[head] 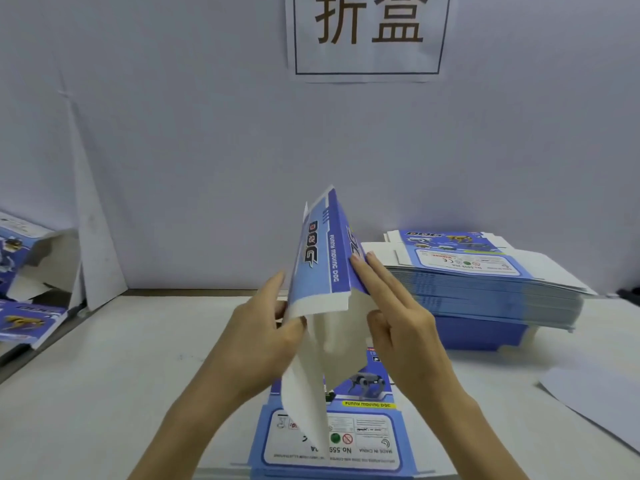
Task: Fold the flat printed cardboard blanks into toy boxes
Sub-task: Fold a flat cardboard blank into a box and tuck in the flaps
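Above table [104, 393]: L hand [263, 341] pinches blank [322, 261], R hand [398, 317] flat.

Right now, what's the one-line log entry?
step: folding | left hand pinches cardboard blank | right hand presses its right side | stack of flat blanks waiting at right

The blank [322, 258] was blue with white insides; the stack [485, 289] blue-and-white; the tabletop [121, 375] off-white; the sign [369, 36] white with dark characters.
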The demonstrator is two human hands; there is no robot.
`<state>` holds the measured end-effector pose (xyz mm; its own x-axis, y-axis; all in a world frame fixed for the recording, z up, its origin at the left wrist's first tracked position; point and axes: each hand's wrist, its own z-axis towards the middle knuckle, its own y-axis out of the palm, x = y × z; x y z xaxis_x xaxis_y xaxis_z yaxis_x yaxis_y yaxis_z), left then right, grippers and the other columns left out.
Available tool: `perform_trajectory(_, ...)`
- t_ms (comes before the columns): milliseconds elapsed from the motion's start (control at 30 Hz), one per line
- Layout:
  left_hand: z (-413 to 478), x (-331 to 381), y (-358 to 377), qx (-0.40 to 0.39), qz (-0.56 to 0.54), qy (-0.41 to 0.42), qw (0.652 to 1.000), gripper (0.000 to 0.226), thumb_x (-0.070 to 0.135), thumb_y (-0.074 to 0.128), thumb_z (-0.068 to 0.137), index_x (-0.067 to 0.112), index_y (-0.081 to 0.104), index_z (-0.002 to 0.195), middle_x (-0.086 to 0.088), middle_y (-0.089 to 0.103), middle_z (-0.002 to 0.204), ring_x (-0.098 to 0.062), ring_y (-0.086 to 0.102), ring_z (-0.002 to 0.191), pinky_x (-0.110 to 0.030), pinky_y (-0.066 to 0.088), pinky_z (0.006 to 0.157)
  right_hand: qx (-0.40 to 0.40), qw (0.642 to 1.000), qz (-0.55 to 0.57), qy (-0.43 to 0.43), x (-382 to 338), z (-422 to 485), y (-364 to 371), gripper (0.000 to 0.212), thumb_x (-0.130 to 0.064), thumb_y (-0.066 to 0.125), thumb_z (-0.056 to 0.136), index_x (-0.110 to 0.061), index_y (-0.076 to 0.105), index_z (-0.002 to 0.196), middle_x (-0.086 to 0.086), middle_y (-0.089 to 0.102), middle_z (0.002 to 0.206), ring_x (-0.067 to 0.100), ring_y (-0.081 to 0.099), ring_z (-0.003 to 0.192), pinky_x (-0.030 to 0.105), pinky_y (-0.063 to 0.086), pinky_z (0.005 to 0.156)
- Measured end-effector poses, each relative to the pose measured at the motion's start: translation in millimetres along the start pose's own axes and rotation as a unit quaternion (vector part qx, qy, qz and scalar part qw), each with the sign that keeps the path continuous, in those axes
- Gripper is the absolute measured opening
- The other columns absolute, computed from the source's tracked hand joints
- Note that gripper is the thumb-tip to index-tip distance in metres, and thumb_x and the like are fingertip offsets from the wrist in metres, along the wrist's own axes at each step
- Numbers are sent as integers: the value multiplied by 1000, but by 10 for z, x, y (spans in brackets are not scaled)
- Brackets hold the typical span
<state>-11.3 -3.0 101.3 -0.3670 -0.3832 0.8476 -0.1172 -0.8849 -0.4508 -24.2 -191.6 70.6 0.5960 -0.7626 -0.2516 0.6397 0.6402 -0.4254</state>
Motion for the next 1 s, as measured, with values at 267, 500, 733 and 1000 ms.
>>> perform_trajectory(267,-84,203,-190,-19,-255,5,967,66,45,72,46,32,57,109,9,74,100,-8,71,91,-18,55,61,80,996,-8,40,118,-124,165,40,-3,48,93,-8,45,133,18,45,141,22,50,127,12,34,105)
perform_trajectory(500,66,-4,-74,-5,-282,-123,952,71,61,69,52,19,64,109,-4,76,94,-25,73,85,-43,57,82,-21,997,2,-71,90,-158,184,40,-32,34,103,-16,46,138,8,37,149,6,25,141,19,50,90)
perform_trajectory(733,210,-245,-153,-25,-379,-108,919,46,34,71,68,15,67,109,-8,74,101,-24,73,84,-30,58,58,-8,909,356,216,24,59,-100,64,-37,51,82,-52,34,142,-23,43,145,4,39,136,35,38,109)
perform_trajectory(1000,178,-286,-86,-169,-311,-50,934,83,53,92,41,14,66,110,-12,71,110,-31,70,96,-33,59,67,-141,747,551,344,-11,99,-329,95,-70,81,48,-7,65,117,7,72,103,22,69,97,29,54,81)
